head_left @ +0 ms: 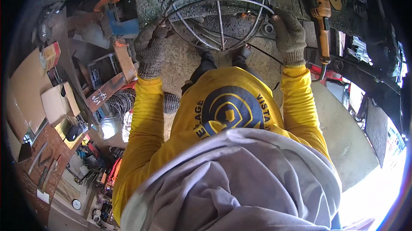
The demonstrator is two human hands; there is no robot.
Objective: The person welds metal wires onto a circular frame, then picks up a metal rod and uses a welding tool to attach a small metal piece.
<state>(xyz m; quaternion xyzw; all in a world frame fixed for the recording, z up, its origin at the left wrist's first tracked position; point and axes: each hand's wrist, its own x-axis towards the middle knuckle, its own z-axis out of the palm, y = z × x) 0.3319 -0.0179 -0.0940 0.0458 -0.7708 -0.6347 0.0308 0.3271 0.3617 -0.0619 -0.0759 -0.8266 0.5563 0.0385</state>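
A round wire cage (218, 0) of bent grey metal rods lies at the top of the head view, over a dark, grimy work surface (148, 3). Its rim and ribs curve toward me. My left hand (151, 46), in a grey-brown knitted glove, is closed on the rim at the left side. On the opposite side my right hand (289, 38), gloved the same way, grips the rim with thumb and fingers. The fingertips are partly hidden behind the rods. Below the cage, a small metal ring (268, 28) sits near my right hand.
An orange power tool (320, 12) with a cord lies right of my right hand. At left are a blue metal piece (122, 24), a cardboard box (58, 102), coiled wire (118, 104) and a rusty plate (38, 175) with loose tools. A pale curved sheet (347, 141) stands at right.
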